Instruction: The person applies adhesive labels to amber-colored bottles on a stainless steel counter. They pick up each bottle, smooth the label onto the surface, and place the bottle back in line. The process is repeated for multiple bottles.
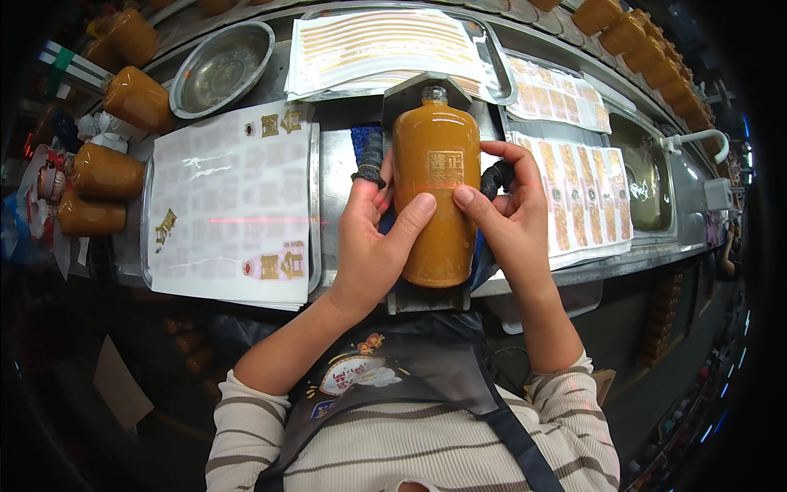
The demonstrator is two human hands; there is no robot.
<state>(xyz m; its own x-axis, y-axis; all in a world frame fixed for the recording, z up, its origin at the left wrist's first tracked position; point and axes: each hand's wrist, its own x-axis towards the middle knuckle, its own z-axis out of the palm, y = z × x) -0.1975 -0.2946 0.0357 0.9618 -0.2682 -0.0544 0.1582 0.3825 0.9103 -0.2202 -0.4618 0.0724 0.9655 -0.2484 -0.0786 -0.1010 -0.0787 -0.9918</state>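
An amber-brown glazed bottle lies on its side in a metal cradle, its neck pointing away from me. A gold square decal sits on the bottle's face, and a red laser line crosses it. My left hand wraps the bottle's left side, the thumb on the front. From the other side my right hand holds it, the thumb tip near the decal's lower edge. Dark finger covers are on a finger of each hand. Blue cloth shows beside the bottle.
Decal sheets are stacked on a tray at left. More sheets with gold strips lie at the back, others at right. A metal basin, several brown bottles, and a sink with a white faucet surround the workspace.
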